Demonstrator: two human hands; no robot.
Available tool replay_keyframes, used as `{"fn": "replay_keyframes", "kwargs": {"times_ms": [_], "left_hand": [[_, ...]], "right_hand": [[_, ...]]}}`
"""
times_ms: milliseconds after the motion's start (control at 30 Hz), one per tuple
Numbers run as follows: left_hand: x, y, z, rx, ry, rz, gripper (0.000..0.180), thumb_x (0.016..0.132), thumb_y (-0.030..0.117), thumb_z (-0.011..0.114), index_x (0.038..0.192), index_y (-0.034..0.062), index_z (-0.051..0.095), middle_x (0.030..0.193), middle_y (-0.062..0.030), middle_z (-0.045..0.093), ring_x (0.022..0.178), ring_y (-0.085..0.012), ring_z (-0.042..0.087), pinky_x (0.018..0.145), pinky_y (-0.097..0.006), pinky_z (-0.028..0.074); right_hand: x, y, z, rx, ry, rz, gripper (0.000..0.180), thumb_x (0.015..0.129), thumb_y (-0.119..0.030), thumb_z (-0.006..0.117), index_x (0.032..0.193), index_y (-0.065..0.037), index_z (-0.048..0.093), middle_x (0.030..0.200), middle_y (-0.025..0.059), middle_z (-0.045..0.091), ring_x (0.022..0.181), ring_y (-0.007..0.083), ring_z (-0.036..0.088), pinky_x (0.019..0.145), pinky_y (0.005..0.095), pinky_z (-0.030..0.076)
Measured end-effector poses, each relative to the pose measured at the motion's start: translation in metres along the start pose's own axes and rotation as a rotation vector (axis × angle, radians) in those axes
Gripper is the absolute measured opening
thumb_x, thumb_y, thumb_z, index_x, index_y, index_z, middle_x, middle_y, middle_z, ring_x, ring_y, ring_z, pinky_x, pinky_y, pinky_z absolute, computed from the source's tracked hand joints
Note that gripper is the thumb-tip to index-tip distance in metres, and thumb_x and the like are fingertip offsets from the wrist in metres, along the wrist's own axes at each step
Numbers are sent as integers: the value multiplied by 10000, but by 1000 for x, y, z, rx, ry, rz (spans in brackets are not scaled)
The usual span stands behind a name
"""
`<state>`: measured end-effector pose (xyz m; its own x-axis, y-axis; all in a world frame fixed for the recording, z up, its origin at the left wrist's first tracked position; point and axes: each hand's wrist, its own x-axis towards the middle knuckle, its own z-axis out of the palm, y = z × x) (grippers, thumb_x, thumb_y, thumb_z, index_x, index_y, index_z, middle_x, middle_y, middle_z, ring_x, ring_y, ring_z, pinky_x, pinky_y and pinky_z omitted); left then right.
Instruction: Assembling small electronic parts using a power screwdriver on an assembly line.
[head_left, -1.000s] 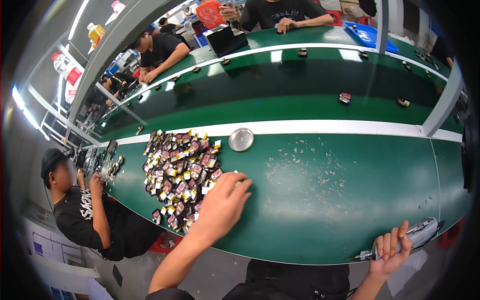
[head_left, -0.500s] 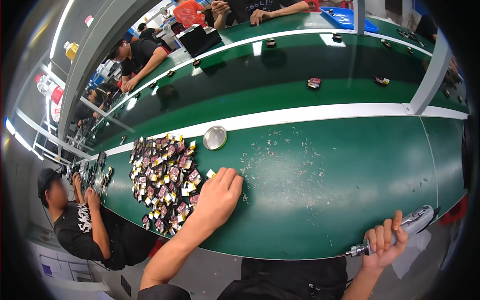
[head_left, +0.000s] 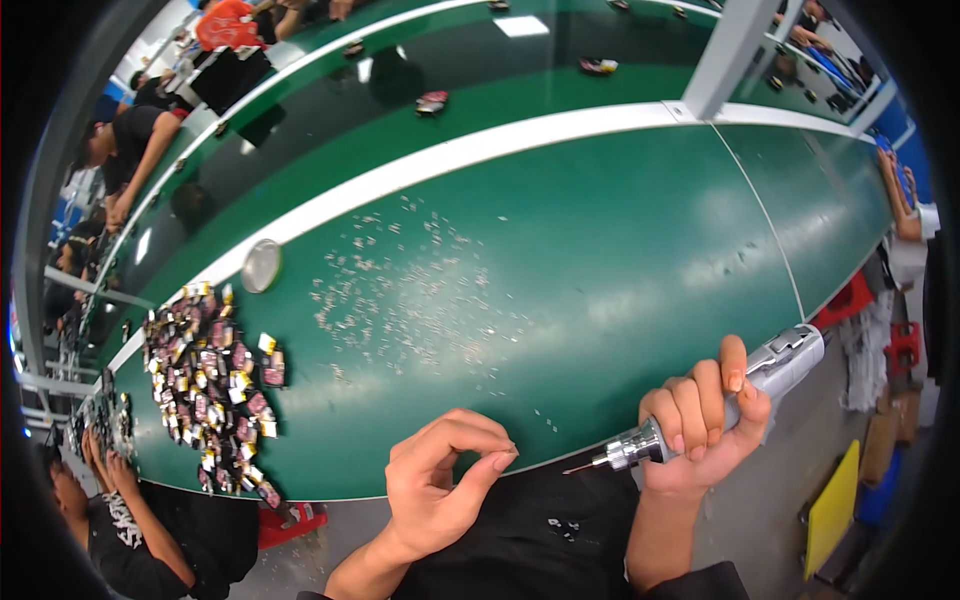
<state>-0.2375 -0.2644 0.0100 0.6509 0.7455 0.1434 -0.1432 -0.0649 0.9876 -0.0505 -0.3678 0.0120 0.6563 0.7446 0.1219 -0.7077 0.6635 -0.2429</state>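
Observation:
My right hand (head_left: 700, 415) is wrapped round a grey electric screwdriver (head_left: 790, 362), whose thin bit points left above the near edge of the bench. Just left of the bit tip, my left hand (head_left: 437, 487) is closed in a pinch, thumb and forefinger together. What the pinch holds, if anything, is too small to make out. Beyond both hands, many tiny silvery screw-like pieces (head_left: 425, 300) lie scattered on the green bench (head_left: 640, 260). To their left spreads a heap of small black modules (head_left: 205, 385) with pink, white and yellow labels.
A round metal dish (head_left: 262, 266) sits by the white rail (head_left: 450, 170) behind the heap. Past the rail runs a green conveyor bearing a few modules (head_left: 432, 103). A grey post (head_left: 725, 60) rises from the rail. A co-worker (head_left: 130, 540) sits at the left.
The view has swung right. My left hand has drawn back from the scattered pieces to the near edge, beside the screwdriver tip, in a pinch. The screwdriver stays in my right hand.

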Motion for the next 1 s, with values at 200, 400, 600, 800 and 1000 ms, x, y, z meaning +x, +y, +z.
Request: {"fn": "replay_keyframes", "kwargs": {"times_ms": [200, 400, 600, 800, 1000], "left_hand": [[-13, -13, 22, -456, -144, -223, 126, 948, 39, 544, 903, -56, 613, 909, -153, 624, 692, -116, 534, 621, -229, 442], [-17, -13, 24, -473, -156, -238, 131, 958, 53, 536, 916, -47, 608, 913, -140, 614, 694, -106, 516, 613, -211, 415], [-16, -9, 19, -272, -159, -249, 115, 920, 37, 589, 847, -50, 604, 838, -115, 623, 620, -117, 519, 549, -234, 417], [-8, -11, 28, 203, -109, 131, 43, 814, -70, 635, 811, -53, 596, 747, -134, 611, 621, -189, 565, 562, -265, 448], [-7, -12, 31, 132, -159, 31, 37, 809, -71, 620, 844, -60, 611, 782, -141, 625, 641, -210, 581, 588, -278, 468]], "right_hand": [[-6, 2, 22, -75, -54, -100, 91, 918, -158, 422, 906, -68, 433, 525, 15, 396, 405, 127, 381, 480, 309, 382], [-8, 8, 21, -103, -26, -89, 91, 932, -145, 437, 890, -65, 424, 512, 10, 383, 393, 117, 382, 471, 298, 368], [-8, 8, 22, -148, -66, -89, 80, 919, -136, 448, 888, -66, 425, 502, 15, 390, 385, 126, 394, 465, 304, 378], [-8, 6, 21, -244, -122, -92, 84, 911, -135, 456, 884, -64, 421, 499, 17, 400, 380, 125, 400, 450, 304, 379], [-5, 3, 13, -201, -58, -84, 77, 925, -134, 427, 888, -67, 420, 506, 11, 381, 383, 122, 392, 454, 300, 379]]}}
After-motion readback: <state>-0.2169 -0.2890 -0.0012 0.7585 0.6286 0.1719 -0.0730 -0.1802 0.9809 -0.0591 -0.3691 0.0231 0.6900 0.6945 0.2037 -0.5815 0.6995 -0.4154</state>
